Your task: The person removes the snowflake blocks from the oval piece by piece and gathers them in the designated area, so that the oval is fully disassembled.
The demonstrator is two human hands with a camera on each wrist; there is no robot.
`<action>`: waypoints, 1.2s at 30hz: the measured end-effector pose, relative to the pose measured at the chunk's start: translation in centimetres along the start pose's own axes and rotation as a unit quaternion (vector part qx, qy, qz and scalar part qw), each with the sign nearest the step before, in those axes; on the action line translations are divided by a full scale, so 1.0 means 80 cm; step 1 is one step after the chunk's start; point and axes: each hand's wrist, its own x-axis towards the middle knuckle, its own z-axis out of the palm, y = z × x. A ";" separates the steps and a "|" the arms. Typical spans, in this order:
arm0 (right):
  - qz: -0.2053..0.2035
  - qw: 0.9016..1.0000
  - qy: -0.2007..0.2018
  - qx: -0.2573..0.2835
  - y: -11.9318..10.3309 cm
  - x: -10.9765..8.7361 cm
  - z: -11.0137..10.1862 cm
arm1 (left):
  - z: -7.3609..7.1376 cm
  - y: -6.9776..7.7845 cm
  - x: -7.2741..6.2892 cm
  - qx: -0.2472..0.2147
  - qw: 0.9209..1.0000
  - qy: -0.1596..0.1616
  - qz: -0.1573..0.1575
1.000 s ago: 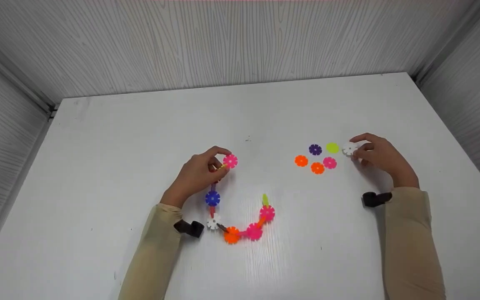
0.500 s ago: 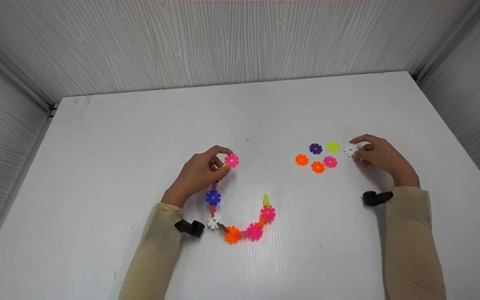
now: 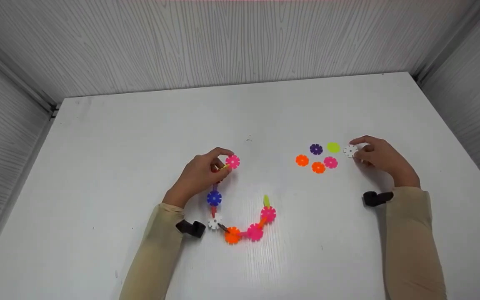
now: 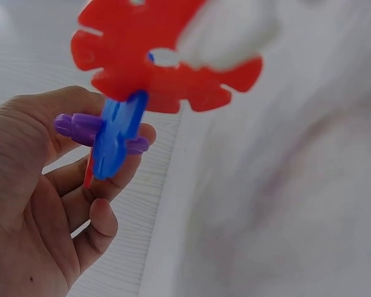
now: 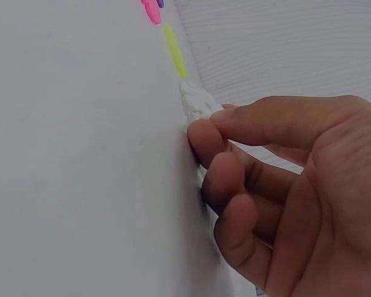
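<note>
I judge pick-up in hand, lift needed next: right hand (image 3: 383, 160) pinches white disc (image 3: 349, 151), three o'clock; left hand (image 3: 194, 177) pinches pink disc (image 3: 232, 161).

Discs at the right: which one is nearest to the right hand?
The white disc, pinched by the right hand; its five neighbours, all coloured, lie untouched.
</note>
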 end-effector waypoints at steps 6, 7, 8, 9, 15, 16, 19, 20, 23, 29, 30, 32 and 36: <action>0.001 1.000 0.003 -0.003 -0.003 -0.002 -0.002 | -0.001 0.002 0.000 0.000 1.000 -0.005 -0.003; 0.001 1.000 0.006 -0.003 -0.004 -0.002 -0.002 | -0.001 0.002 0.000 0.000 1.000 -0.006 -0.004; 0.001 1.000 0.010 -0.003 -0.005 -0.002 -0.001 | 0.000 0.002 0.000 -0.002 1.000 -0.006 -0.005; 0.001 1.000 0.013 -0.002 -0.006 -0.002 0.000 | 0.000 0.002 0.000 -0.005 1.000 -0.007 -0.004; -0.028 0.999 0.035 0.017 -0.023 -0.005 0.004 | 0.001 0.001 -0.001 -0.027 1.000 -0.011 -0.011; -0.035 0.998 0.038 0.021 -0.028 -0.006 0.005 | 0.002 0.001 -0.001 -0.029 0.999 -0.011 -0.013; -0.055 0.997 0.048 0.024 -0.042 -0.008 0.009 | 0.003 0.002 0.000 -0.032 0.999 -0.010 -0.011; -0.061 0.997 0.050 0.023 -0.046 -0.008 0.011 | 0.003 0.003 0.000 -0.030 0.999 -0.009 -0.009; -0.079 0.995 0.051 0.019 -0.060 -0.008 0.017 | 0.004 0.005 -0.001 -0.024 1.000 -0.006 -0.005; -0.118 0.992 0.040 0.008 -0.082 -0.007 0.032 | 0.005 0.008 0.000 -0.008 1.000 -0.010 0.003; -0.124 0.992 0.039 0.009 -0.085 -0.008 0.035 | 0.006 0.008 0.000 -0.006 1.000 -0.010 0.005; -0.134 0.990 0.037 0.014 -0.092 -0.008 0.041 | 0.006 0.008 0.000 -0.006 1.000 -0.009 0.010; -0.153 0.988 0.025 0.024 -0.107 -0.009 0.054 | 0.006 0.008 -0.001 -0.013 1.000 -0.004 0.021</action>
